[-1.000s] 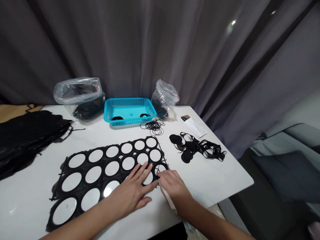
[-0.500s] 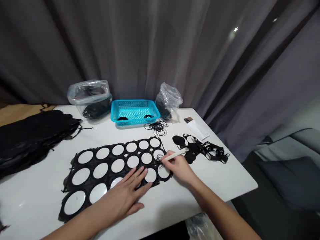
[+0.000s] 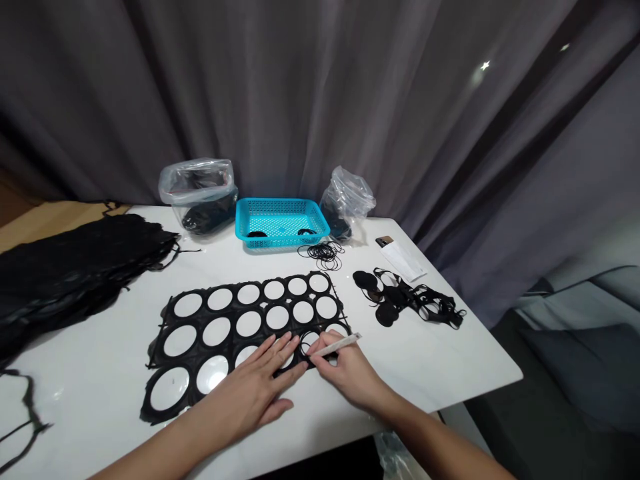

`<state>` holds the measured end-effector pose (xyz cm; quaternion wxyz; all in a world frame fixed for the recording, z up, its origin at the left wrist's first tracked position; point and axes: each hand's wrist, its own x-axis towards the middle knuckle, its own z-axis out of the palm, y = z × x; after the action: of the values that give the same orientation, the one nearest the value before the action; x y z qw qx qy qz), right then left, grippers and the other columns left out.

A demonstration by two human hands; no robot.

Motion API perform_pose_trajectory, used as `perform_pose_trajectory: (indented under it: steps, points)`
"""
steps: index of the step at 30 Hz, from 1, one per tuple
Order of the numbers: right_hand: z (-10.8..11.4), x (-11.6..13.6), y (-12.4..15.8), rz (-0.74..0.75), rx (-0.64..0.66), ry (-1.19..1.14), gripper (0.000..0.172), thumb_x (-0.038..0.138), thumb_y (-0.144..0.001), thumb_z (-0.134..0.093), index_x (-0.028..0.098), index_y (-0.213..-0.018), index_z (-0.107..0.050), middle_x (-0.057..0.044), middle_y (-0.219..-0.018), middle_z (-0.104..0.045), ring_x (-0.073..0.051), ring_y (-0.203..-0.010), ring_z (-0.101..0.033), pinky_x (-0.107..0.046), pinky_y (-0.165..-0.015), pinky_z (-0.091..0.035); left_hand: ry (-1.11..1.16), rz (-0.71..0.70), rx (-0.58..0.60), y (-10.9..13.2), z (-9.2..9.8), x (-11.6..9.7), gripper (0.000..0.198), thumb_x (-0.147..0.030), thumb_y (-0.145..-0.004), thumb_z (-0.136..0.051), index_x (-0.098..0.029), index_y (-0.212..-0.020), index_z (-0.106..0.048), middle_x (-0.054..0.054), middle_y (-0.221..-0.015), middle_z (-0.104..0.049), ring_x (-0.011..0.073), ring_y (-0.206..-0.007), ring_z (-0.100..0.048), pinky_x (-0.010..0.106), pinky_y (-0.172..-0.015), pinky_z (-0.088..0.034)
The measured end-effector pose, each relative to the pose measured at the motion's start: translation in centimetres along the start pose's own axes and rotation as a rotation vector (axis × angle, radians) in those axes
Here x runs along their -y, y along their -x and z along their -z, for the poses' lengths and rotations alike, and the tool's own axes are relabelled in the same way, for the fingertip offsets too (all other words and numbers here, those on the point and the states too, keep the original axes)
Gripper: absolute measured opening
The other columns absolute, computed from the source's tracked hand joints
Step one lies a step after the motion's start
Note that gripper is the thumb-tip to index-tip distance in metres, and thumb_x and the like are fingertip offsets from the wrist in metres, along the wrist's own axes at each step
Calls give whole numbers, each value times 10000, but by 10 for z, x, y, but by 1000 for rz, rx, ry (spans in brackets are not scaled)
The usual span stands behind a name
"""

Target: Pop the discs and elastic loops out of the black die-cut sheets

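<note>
A black rubbery sheet (image 3: 225,313) with rows of round openings lies on the white table. My left hand (image 3: 267,373) rests flat on its near edge, fingers stretched, covering part of the front row. In my right hand (image 3: 345,370) is a slim white pen-like tool (image 3: 340,344), pinched and slanted, its tip end at an opening near the sheet's front right. Thin black loops (image 3: 305,341) curve beside those fingertips; whether they are cut loose cannot be made out. Right of the sheet sits a pile of black scraps and discs (image 3: 395,297).
Behind the sheet stands a blue basket (image 3: 283,207) holding a few black rings, between two clear plastic bags (image 3: 197,193) (image 3: 350,193). Black thin rings (image 3: 325,253) lie in front of it. Stacked black sheets (image 3: 75,267) fill the left; a phone under white paper (image 3: 404,260) lies right.
My right hand with the white tool has moved from the middle row at the right end down and left to the front row. The left hand stays flat; the view has shifted slightly.
</note>
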<state>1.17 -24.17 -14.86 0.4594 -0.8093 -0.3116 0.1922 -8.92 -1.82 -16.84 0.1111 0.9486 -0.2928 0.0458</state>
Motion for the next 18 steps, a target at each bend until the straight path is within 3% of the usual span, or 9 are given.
perform_pose_trajectory:
  steps: [7, 11, 14, 16, 18]
  points:
    - [-1, 2, 1, 52, -25, 45, 124, 101, -875, -573, 211, -826, -602, -5, -889, -675, -186, -899, -571, -307, -814, -433, 34, -2, -46, 0, -1, 0, 609, -357, -956, -616, -296, -1522, -397, 84, -1611, -294, 301, -1475, -290, 495, -1190, -299]
    - [-14, -4, 11, 273, -65, 248, 119, 95, -899, -533, 203, -912, -582, -61, -974, -675, -218, -926, -573, -344, -833, -440, 21, 9, -53, 1, -1, 0, 646, -333, -945, -626, -297, -1538, -371, 108, -1640, -194, 335, -1476, -277, 520, -1170, -321]
    - [-20, -11, 14, 470, -57, 481, 255, 90, -861, -559, 172, -1101, -577, -121, -1100, -673, -268, -991, -572, -403, -878, -404, 24, 9, -37, 1, -1, 1, 657, -314, -936, -632, -298, -1539, -370, 109, -1647, -160, 342, -1478, -266, 528, -1172, -311]
    - [-9, -17, 4, 490, -80, 567, 267, 89, -848, -563, 162, -1104, -585, -129, -1100, -678, -278, -994, -573, -411, -881, -377, 25, 5, -27, 1, -1, 2, 644, -311, -936, -630, -294, -1531, -385, 110, -1648, -154, 346, -1478, -264, 528, -1172, -310]
    - [16, -22, -16, 389, -198, 594, 164, 98, -886, -508, 170, -996, -605, -113, -1003, -690, -265, -945, -580, -398, -857, -364, 24, -3, -26, 2, -2, 2, 628, -315, -936, -631, -288, -1521, -404, 120, -1651, -122, 357, -1475, -267, 525, -1168, -316]
